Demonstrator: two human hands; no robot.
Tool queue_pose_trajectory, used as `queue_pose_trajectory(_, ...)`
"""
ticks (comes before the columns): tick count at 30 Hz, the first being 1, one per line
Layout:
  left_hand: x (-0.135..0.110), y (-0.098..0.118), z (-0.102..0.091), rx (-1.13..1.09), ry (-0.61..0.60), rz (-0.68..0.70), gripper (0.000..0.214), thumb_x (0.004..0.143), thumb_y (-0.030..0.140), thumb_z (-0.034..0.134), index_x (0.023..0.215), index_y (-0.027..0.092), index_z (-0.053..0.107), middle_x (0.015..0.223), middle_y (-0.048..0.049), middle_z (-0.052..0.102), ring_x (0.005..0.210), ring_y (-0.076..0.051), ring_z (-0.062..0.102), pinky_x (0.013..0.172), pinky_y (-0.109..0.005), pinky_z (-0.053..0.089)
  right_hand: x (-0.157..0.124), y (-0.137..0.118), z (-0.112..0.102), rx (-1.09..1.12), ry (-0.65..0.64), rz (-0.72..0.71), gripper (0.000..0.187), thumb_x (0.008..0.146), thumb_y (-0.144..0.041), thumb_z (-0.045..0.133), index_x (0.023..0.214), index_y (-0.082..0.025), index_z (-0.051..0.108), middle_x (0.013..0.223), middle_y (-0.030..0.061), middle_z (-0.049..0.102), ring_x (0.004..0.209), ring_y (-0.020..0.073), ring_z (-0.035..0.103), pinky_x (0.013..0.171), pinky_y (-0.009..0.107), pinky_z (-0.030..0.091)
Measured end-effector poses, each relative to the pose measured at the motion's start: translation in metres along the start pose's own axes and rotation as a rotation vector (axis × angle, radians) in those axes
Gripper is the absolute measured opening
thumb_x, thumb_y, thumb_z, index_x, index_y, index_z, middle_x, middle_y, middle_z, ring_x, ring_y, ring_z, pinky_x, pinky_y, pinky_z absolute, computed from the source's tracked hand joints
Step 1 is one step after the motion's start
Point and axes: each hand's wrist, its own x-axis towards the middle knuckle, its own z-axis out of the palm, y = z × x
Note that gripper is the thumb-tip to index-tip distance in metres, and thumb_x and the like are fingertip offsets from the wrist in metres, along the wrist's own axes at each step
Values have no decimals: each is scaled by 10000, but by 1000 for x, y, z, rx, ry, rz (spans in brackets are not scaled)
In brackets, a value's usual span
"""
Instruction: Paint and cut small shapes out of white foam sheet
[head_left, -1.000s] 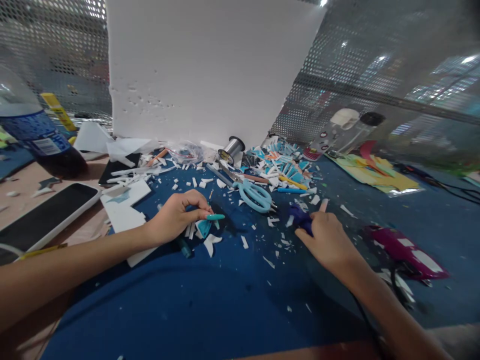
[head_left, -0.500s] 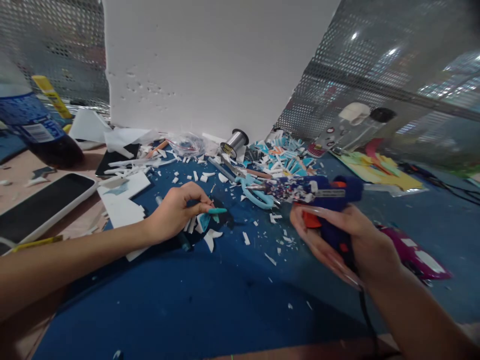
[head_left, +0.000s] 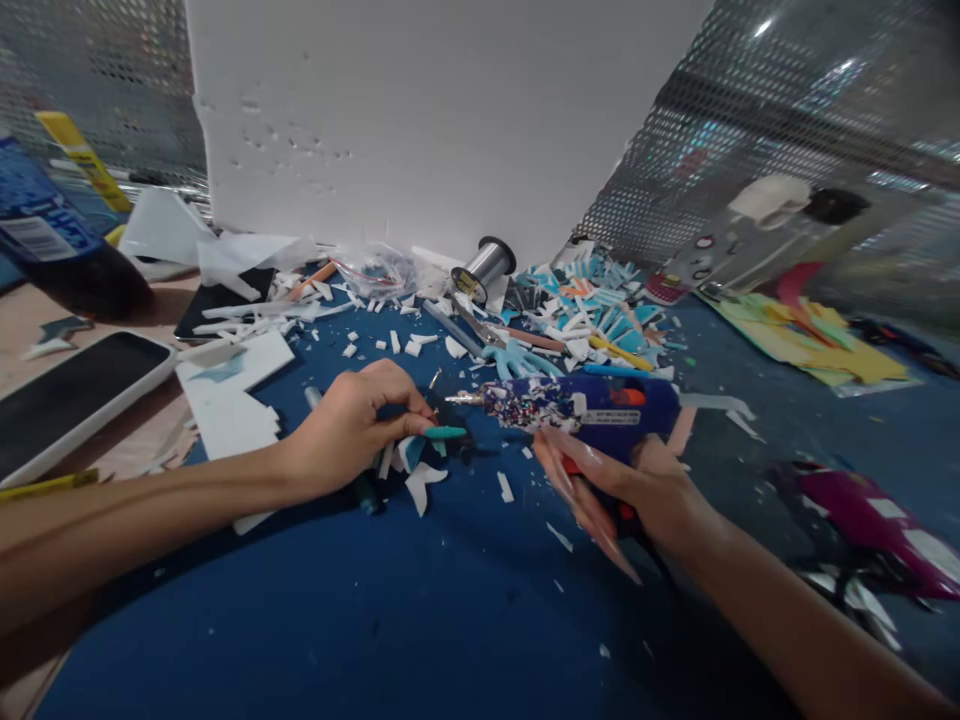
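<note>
Glue gun (head_left: 592, 408): in the head view, held roughly level by the right hand, its metal nozzle (head_left: 463, 398) aimed at the left fingertips, near the teal piece but apart from it; specks crust the barrel and a pale stick (head_left: 716, 403) juts from the back.
Right hand (head_left: 637, 475): clamped on the gun's grip, fingers around the orange trigger.
Left hand (head_left: 379, 410): thumb and finger together, pinching a slim teal piece (head_left: 446, 432) low over the tabletop.
Blue tabletop (head_left: 315, 620): runs beneath both hands and toward the wearer, sprinkled with white chips.
Beyond the left hand: small white offcuts, then a crumpled clear bag (head_left: 379, 270).
Beyond the gun: blue-handled scissors (head_left: 521, 358), a wire spool (head_left: 491, 265) and a heap of white and blue scraps (head_left: 589, 300).
Left of the left hand: a cut white sheet (head_left: 225, 405), then a phone (head_left: 82, 390) on a pinkish surface (head_left: 180, 420), a dark drink bottle (head_left: 90, 275) behind it.
Right of the right hand: a magenta object (head_left: 877, 525), with yellow papers (head_left: 874, 360) farther back.
Back of the workspace: a large white panel (head_left: 420, 120), dented at lower left, stands before shiny perforated sheeting (head_left: 97, 60) that catches bright lights.
</note>
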Motion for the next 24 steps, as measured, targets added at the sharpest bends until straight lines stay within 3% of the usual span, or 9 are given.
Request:
queue_pose_trajectory(7,0,0,2,3,18,1,202,881,230,700,683,189,701,716,-25,681,755,-162,607,677,-252,510,2,11,-4,-37,-83,-31,578,908,-598,594,499,-193,545,346,-12,483,317,98,457,382,235,373)
queue_pose_trajectory(24,0,0,2,12,15,-14,166,857,205,699,691,197,709,723,-29,695,758,-172,614,702,-280,526,2,20,-6,-44,-73,-20,633,941,-572,562,428,-206,508,337,7,468,324,102,458,349,244,325)
